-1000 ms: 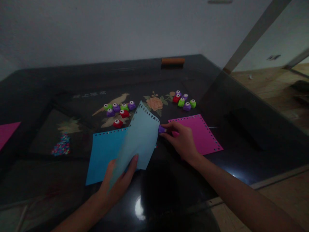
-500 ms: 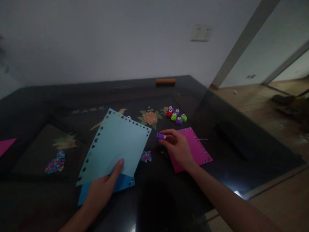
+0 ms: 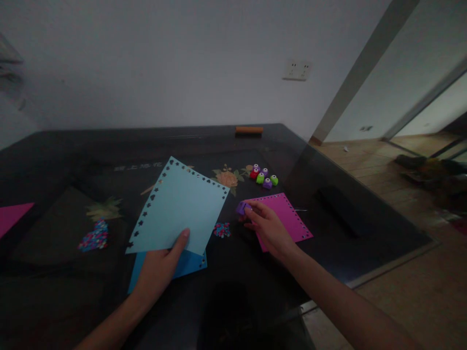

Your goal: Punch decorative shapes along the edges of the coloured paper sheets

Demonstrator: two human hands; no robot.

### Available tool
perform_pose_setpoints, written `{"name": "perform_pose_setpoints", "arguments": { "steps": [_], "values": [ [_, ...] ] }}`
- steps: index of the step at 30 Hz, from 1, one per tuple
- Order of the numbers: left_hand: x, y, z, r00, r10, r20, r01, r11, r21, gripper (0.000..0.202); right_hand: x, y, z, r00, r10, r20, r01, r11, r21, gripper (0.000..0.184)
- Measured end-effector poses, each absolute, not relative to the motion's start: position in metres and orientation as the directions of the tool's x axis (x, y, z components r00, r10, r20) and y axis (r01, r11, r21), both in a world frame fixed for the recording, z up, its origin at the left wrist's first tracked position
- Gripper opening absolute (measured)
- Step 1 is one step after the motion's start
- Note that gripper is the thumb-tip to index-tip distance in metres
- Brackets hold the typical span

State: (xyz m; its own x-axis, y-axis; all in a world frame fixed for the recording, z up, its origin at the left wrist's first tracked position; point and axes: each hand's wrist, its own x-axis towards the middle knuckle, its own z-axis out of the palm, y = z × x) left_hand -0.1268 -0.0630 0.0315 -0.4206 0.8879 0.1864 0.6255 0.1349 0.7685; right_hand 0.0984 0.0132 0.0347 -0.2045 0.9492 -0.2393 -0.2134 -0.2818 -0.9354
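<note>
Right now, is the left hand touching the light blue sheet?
Touching. Head view: the left hand pinches the light blue sheet at its lower edge, thumb on top. The right hand holds a purple punch.

Dim, underexposed; daylight from right; edges warped, soft.

The left hand (image 3: pixel 156 272) and right hand (image 3: pixel 268 228) are seen bare; both forearms (image 3: pixel 328 296) are left uncovered to the frame's edge.
</note>
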Motion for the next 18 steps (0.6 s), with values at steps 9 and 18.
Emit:
{"name": "perform_pose_setpoints", "arguments": {
  "steps": [9, 18],
  "values": [
    [-0.127, -0.063, 0.034, -0.422, 0.897, 0.135, 0.533, 0.125, 0.837, 0.041, 0.083, 0.017, 0.028, -0.227, 0.957, -0.181, -0.161, -0.22, -0.962, 0.027],
    [-0.126, -0.061, 0.036, -0.425, 0.891, 0.162, 0.53, 0.1, 0.842, 0.041, 0.063, 0.015, 0.026, -0.35, 0.921, -0.172, -0.202, -0.253, -0.946, 0.027]
  ]
}}
